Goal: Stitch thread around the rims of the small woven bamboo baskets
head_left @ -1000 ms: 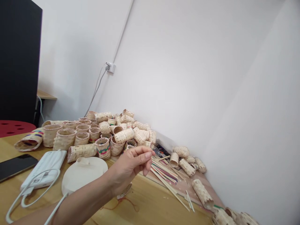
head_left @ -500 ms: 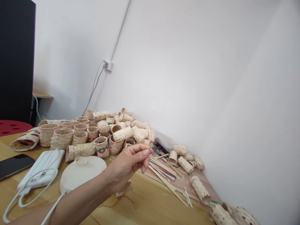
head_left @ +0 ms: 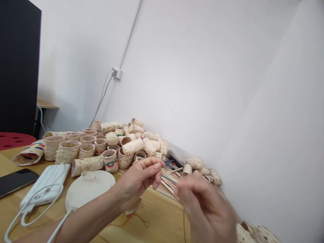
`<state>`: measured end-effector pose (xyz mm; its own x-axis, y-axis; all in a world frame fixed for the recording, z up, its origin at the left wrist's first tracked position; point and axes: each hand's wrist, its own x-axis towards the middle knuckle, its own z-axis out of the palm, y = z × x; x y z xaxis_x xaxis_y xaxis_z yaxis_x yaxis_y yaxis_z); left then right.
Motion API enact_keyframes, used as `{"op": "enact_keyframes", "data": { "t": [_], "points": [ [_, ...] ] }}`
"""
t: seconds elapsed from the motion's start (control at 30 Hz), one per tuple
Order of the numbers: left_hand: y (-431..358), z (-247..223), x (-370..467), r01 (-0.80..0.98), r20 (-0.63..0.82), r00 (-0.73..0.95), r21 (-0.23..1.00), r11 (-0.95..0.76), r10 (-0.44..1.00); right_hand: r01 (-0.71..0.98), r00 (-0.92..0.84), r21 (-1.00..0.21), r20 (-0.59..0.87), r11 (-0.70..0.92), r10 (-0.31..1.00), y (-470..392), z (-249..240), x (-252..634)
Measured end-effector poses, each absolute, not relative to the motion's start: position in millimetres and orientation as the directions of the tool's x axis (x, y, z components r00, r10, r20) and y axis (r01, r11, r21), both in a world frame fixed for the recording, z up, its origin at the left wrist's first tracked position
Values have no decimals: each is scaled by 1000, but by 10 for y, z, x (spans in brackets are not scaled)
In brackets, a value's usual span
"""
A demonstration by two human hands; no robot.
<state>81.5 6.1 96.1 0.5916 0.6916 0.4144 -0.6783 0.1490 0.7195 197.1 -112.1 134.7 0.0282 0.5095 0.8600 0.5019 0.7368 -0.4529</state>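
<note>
My left hand (head_left: pixel 145 177) is raised over the table in a pinch, thumb against forefinger; something very thin shows at the fingertips, too small to name. My right hand (head_left: pixel 205 206), blurred, is at the lower right with its fingers pressed together. A thin brownish thread (head_left: pixel 184 222) hangs below its fingertips. The two hands are apart. Beneath my left wrist, the rim of a small woven basket (head_left: pixel 133 206) shows, partly hidden, with loose orange-brown thread (head_left: pixel 144 222) lying near it on the wooden table (head_left: pixel 159 216).
Many woven baskets (head_left: pixel 68 152) are piled along the back. Coloured flat strips (head_left: pixel 168 180) lie behind my hands. A white round pad (head_left: pixel 88 189), a white power strip (head_left: pixel 45 185) with cable and a black phone (head_left: pixel 17 181) are at the left.
My right hand has come into view from the lower right, with thread hanging below it. My left hand keeps its pinch in nearly the same place.
</note>
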Motion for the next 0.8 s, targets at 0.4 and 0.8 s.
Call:
{"op": "enact_keyframes", "data": {
  "t": [0.4, 0.8],
  "points": [
    [43, 925, 849, -675, 418, 614, 718, 170, 670, 567, 358, -699, 686, 436, 634, -735, 1223, 2008],
    [48, 934, 832, -668, 418, 610, 728, 153, 673, 622, 357, -652, 730, 434, 583, -707, 1241, 2011]
  ]
}}
